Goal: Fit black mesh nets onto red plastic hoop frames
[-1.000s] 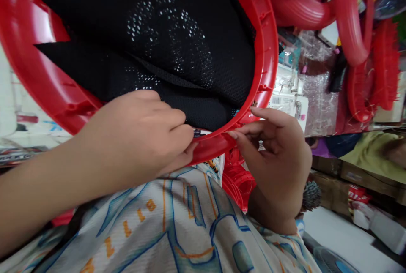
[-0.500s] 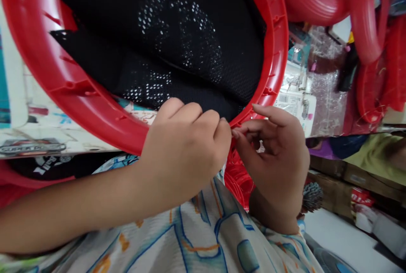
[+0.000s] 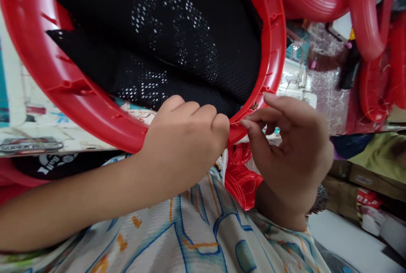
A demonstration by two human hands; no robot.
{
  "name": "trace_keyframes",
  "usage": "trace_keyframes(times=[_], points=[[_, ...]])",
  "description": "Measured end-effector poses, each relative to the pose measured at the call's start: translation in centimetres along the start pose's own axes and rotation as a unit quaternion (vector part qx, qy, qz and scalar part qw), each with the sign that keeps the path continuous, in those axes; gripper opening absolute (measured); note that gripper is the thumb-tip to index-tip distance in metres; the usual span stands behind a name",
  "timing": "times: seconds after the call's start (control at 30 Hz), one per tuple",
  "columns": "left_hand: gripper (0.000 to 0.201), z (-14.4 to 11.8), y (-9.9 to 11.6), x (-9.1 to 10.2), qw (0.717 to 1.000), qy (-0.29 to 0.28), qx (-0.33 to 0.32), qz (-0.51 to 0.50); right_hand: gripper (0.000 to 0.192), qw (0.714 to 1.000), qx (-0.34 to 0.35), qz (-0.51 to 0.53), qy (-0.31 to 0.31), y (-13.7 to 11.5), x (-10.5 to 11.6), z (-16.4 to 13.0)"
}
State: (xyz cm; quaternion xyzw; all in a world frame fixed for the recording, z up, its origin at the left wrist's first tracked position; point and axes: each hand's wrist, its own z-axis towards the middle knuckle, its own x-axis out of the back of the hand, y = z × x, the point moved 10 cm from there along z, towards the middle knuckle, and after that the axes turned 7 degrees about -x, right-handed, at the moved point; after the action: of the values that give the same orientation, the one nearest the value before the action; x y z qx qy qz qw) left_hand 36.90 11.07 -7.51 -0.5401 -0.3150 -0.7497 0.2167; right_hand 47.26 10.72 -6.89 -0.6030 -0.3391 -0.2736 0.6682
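A big red ring (image 3: pixel 47 74) curves from the upper left of the frame down to the middle and up the right side. Black net cloth (image 3: pixel 165 32) fills the inside of it. In the middle, the left hand (image 3: pixel 184 146) is curled tight, fingers pinching the bottom edge of the ring. Just to its right, the right hand (image 3: pixel 292 154) touches the ring with bent fingertips, the rest loose. More red rings (image 3: pixel 349 6) hang at the upper right.
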Motion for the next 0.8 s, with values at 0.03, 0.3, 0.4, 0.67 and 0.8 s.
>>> trace_keyframes(times=[0.03, 0.3, 0.4, 0.67, 0.8], points=[[0.024, 0.0, 0.0, 0.0, 1.000, -0.002, -0.001, -0.001, 0.053, 1.000, 0.019, -0.012, 0.015, -0.2, 0.2, 0.2], [0.020, -0.4, 0.0, 0.0, 1.000, -0.002, -0.025, 0.005, 0.043, 0.996, 0.002, -0.046, 0.076, 0.4, 0.7, -0.1], [0.022, -0.5, 0.0, 0.0, 0.999, -0.005, -0.036, 0.004, 0.047, 0.995, -0.004, -0.015, 0.098, 0.8, 0.8, -0.8], [0.029, -0.5, -0.1, -0.1, 0.999, -0.011, -0.050, -0.001, 0.054, 0.994, 0.006, 0.001, 0.107, 1.2, 0.6, -1.4], [0.030, -0.6, -0.2, -0.2, 0.998, -0.017, -0.058, -0.005, 0.055, 0.996, 0.004, 0.011, 0.084, 1.1, 0.3, -1.4]])
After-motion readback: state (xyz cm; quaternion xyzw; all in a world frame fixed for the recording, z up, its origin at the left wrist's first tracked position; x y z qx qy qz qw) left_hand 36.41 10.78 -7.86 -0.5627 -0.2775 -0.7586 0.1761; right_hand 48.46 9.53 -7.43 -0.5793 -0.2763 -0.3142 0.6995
